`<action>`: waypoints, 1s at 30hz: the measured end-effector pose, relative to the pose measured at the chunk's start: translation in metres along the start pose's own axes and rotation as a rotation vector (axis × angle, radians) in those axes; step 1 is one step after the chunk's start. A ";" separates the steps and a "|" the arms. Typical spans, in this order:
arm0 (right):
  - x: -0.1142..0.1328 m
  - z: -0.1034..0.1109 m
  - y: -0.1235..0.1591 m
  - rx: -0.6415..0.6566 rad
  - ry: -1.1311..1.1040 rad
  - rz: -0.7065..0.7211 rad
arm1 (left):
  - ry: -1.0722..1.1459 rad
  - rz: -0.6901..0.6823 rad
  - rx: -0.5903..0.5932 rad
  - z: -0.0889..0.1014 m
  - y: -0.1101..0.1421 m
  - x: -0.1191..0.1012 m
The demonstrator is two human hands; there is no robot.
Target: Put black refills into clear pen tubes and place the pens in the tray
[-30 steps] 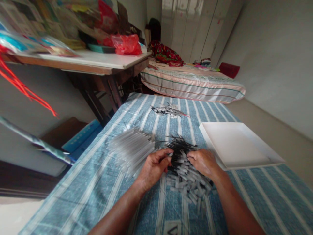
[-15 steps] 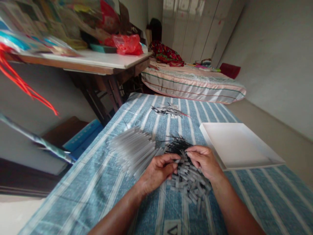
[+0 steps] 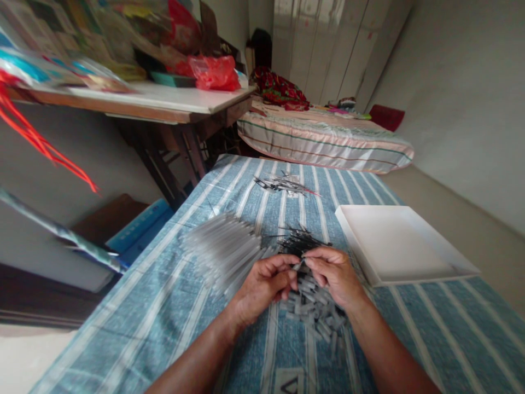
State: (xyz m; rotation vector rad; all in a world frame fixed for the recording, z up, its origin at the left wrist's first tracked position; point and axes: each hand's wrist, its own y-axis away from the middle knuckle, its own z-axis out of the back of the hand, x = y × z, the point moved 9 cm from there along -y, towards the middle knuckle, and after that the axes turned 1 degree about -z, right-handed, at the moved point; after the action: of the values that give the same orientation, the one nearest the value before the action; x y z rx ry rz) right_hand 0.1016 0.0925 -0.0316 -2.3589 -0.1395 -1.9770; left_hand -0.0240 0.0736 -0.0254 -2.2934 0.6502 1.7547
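Note:
My left hand (image 3: 268,282) is closed in a pinch on a small grey tubular piece (image 3: 298,266), mostly covered by the fingers. Fingertip to fingertip with it, my right hand (image 3: 331,271) also pinches; whatever it holds is too small to make out. Below both hands lies a heap of short grey tubular pieces (image 3: 322,316), partly hidden by the right hand. A pile of thin black pointed pieces (image 3: 301,239) is just beyond the fingertips. To the left, many long translucent grey tubes (image 3: 221,251) lie side by side in a stack.
A blue striped cloth (image 3: 164,306) covers the table. A shallow white box (image 3: 410,246) stands at the right. Farther back lies a small bunch of thin dark and clear pieces (image 3: 285,186). A higher side table (image 3: 180,101) at left carries a red plastic bag (image 3: 217,73).
My right hand has moved slightly left, so its fingertips now meet those of my left hand. The left hand has barely moved.

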 end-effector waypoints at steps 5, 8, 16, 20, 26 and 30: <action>0.001 0.000 0.001 -0.006 0.018 0.022 | 0.009 0.005 -0.010 0.001 0.000 0.000; 0.001 -0.001 0.001 -0.013 0.009 0.026 | 0.018 0.001 -0.015 0.001 0.000 -0.001; -0.002 -0.005 0.001 -0.006 -0.034 0.008 | 0.021 0.013 0.002 0.000 -0.001 0.000; -0.004 -0.005 0.001 -0.004 -0.055 0.009 | 0.017 0.000 0.033 -0.001 -0.002 0.000; -0.002 -0.009 0.002 -0.028 -0.091 0.014 | 0.060 0.001 0.034 -0.001 -0.001 -0.002; -0.005 -0.011 0.003 -0.023 -0.079 0.031 | 0.047 0.011 0.021 -0.001 -0.001 -0.002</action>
State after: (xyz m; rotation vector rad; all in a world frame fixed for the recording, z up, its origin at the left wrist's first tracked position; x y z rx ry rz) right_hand 0.0902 0.0883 -0.0346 -2.4396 -0.0839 -1.8831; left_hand -0.0227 0.0745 -0.0236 -2.3286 0.6873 1.6951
